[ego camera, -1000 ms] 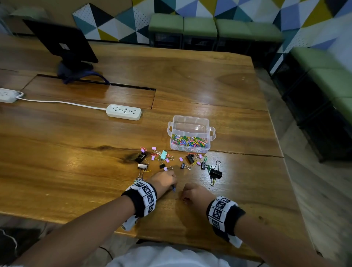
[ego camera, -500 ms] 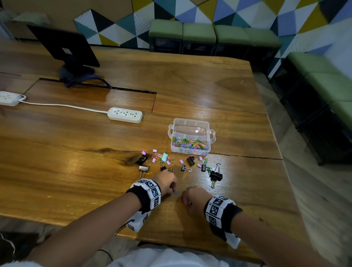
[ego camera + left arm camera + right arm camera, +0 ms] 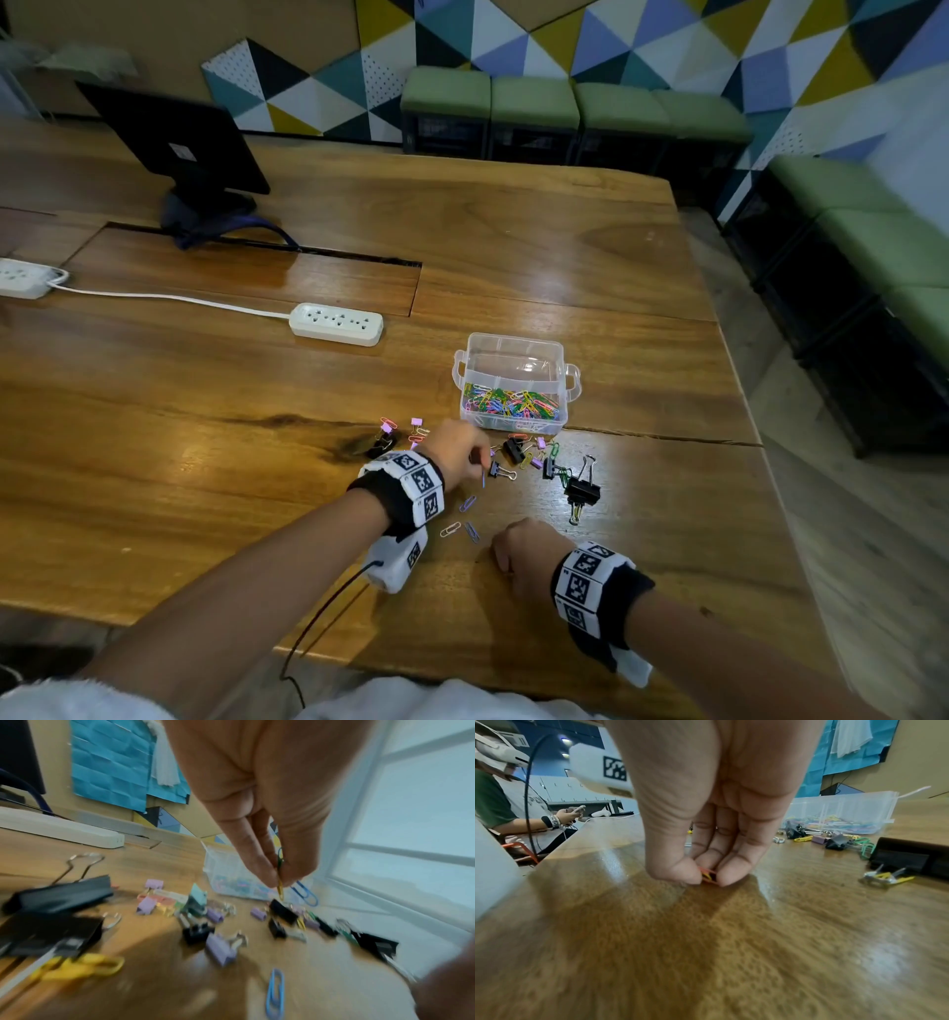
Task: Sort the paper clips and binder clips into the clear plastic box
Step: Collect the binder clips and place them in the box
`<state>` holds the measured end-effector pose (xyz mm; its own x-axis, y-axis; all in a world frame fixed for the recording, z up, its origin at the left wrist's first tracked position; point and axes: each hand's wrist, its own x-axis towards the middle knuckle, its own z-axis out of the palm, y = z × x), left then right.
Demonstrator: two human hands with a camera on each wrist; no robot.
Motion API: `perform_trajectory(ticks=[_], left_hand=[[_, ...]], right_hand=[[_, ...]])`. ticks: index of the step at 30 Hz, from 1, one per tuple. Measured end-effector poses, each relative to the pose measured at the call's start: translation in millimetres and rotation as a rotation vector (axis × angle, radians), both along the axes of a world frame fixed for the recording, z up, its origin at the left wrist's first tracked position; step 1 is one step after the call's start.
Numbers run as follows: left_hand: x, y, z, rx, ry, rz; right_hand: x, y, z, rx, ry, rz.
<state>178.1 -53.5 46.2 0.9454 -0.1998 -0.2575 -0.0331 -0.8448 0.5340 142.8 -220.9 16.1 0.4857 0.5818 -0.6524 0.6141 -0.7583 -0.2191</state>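
Observation:
The clear plastic box [image 3: 516,360] stands on the wooden table, its near compartment full of coloured paper clips [image 3: 508,403]. In front of it lie scattered binder clips [image 3: 583,491] and loose paper clips [image 3: 468,503]. My left hand [image 3: 475,460] is raised above the pile and pinches a few paper clips [image 3: 280,882], with a blue one [image 3: 306,893] dangling from them. My right hand [image 3: 506,555] rests low on the table near the front edge, its fingertips [image 3: 727,877] pinching orange and yellow paper clips [image 3: 708,875].
A white power strip [image 3: 336,324] with its cord lies left of the box. A dark monitor [image 3: 174,139] stands at the back left. Green benches line the far wall and the right side. Another person [image 3: 498,801] sits beyond the table's left side.
My left hand has lifted off the table and moved forward toward the box with clips in its pinch, uncovering loose clips beneath. The right hand has stayed near the front edge.

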Motion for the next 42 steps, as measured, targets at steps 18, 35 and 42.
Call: perform_trajectory(ticks=[18,35,42], left_hand=[[71,3,2,-0.275,-0.058,0.403],[25,0,-13,0.003,-0.027,0.0],[23,-28,-24,0.126,-0.042,-0.189]], right_hand=[[80,-6,32,0.327,-0.119,-0.293],[130,-17,32,0.456,-0.262,-0.594],[98,-36,6,0.249,-0.28,-0.468]])
